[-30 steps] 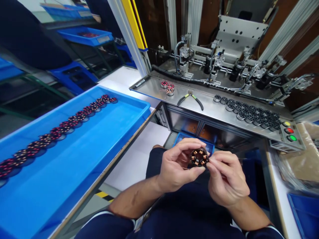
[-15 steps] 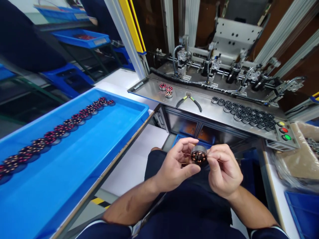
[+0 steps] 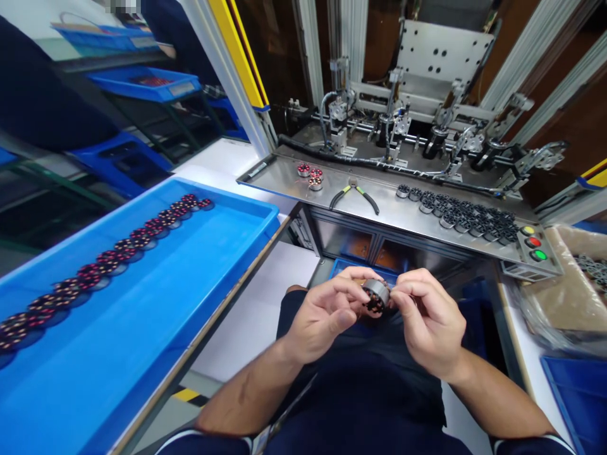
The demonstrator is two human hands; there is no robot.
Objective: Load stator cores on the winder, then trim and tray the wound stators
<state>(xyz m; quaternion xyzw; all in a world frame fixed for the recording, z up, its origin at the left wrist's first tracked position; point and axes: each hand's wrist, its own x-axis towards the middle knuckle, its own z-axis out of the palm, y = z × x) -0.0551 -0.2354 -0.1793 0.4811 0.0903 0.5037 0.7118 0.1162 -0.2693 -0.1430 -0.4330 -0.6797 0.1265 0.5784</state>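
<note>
A motor stator (image 3: 376, 297), a grey ring with copper windings, is held over my lap. My left hand (image 3: 327, 313) grips it from the left, with fingers behind and on its rim. At its right side my right hand (image 3: 427, 319) pinches a thin copper wire (image 3: 416, 302) between thumb and fingertips, close to the ring. Fingers partly cover the windings. Beyond the hands, a pair of pliers (image 3: 353, 193) with green and black handles lies spread on the metal ledge. Several red-and-copper wound stators (image 3: 314, 182) stand to its left.
A blue tray (image 3: 190, 278) at left carries a long row of wound stators. Several dark unwound cores (image 3: 455, 212) crowd the ledge's right, beside a button box (image 3: 535, 249). Behind stands a machine (image 3: 393, 126) with metal fixtures. A lined carton (image 3: 569, 291) sits far right.
The stator has tilted, and my left fingers have shifted onto its front rim. My right hand has come slightly nearer the ring. The camera view has shifted a little.
</note>
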